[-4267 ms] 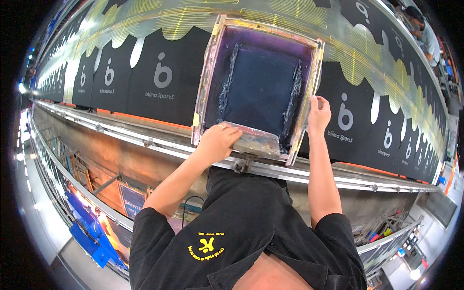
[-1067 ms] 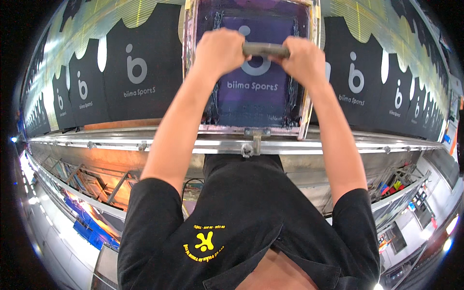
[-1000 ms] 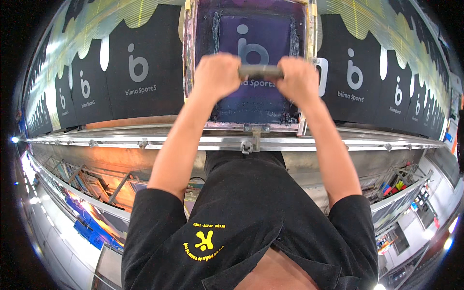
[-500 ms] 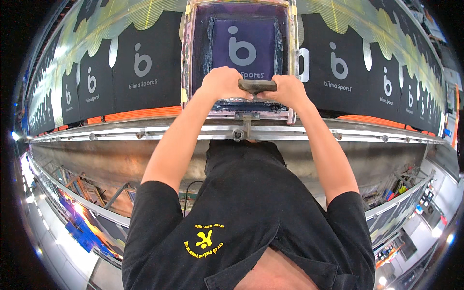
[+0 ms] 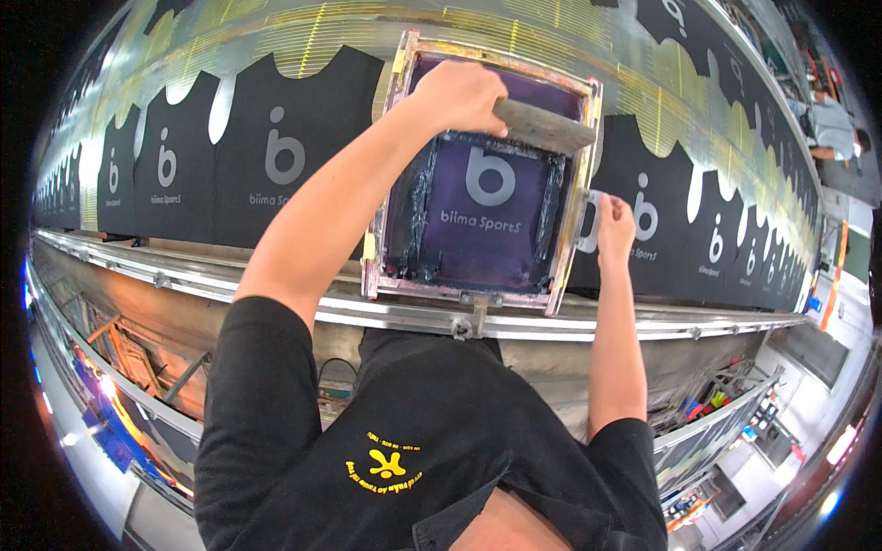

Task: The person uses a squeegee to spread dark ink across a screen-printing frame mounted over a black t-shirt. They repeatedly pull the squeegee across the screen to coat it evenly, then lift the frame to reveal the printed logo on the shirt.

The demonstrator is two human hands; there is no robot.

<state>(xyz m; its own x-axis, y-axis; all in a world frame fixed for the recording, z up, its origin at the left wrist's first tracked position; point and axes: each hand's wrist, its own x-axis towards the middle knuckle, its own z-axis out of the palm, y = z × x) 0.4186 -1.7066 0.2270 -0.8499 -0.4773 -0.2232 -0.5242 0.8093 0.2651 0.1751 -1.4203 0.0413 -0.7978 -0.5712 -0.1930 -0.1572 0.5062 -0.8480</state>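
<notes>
A screen-printing frame [image 5: 369, 275] lies on the long printing table, its purple mesh [image 5: 441, 253] showing a pale letter design and small lettering. Across the far part of the mesh stands a wooden squeegee [image 5: 549, 127], tilted in view. My left hand [image 5: 462, 95] is closed round its left end. Just outside the frame's right side, my right hand [image 5: 616, 220] is closed with fingers pinched by a small whitish bit; what they hold is hidden. Beneath that hand lies a black shirt panel [image 5: 661, 262] with a pale print.
Black shirt panels [image 5: 303, 138] with pale prints run in rows along both sides. A metal rail [image 5: 634, 329] borders the table's near edge, and a bracket [image 5: 480, 312] on the frame meets it. Another person [image 5: 831, 127] is far off at the right.
The squeegee has moved from the mesh's near end to its far end in my left hand. My right hand has left it for the frame's right side. The view has turned.
</notes>
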